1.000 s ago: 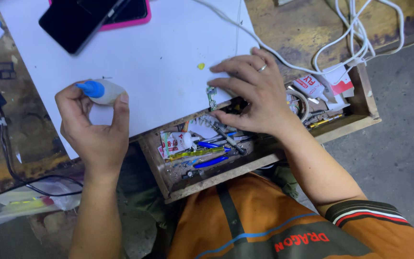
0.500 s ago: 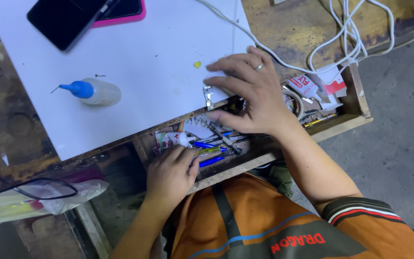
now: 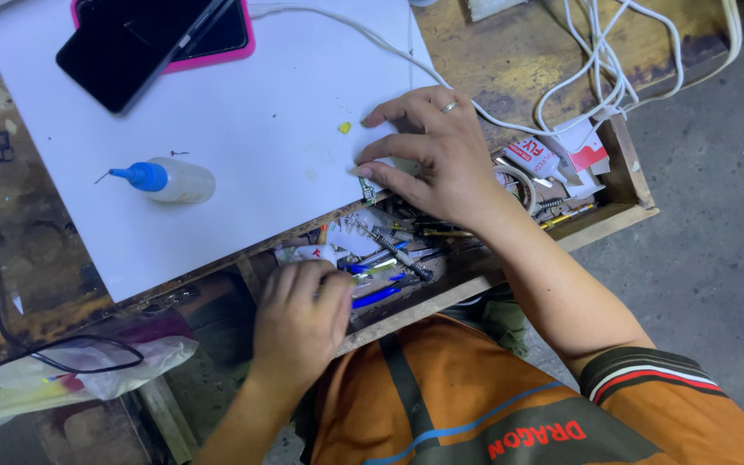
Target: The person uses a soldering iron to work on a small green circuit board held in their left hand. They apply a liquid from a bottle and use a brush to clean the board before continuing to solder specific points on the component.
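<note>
My right hand (image 3: pixel 437 155) rests at the near edge of a white sheet (image 3: pixel 243 112), its fingertips pressing a small metal part (image 3: pixel 366 189) against the sheet's edge. My left hand (image 3: pixel 303 323) reaches palm down into an open wooden drawer (image 3: pixel 492 275) under the bench. Its fingers lie on the clutter of small tools and a blue-handled tool (image 3: pixel 376 297). I cannot tell whether it grips any of them. A small clear bottle with a blue nozzle (image 3: pixel 165 179) lies on its side on the sheet, away from both hands.
A black phone (image 3: pixel 144 43) lies on a pink case at the sheet's far edge. White cables (image 3: pixel 600 69) loop over the wooden bench at the right. A black cable (image 3: pixel 10 319) and a plastic bag (image 3: pixel 62 379) hang at the left. Small red and white packets (image 3: pixel 553 155) sit in the drawer.
A second ago my left hand held the blue-nozzled bottle; it then laid it on the sheet, dropped to the drawer, and now reaches deeper in. My right hand stayed put.
</note>
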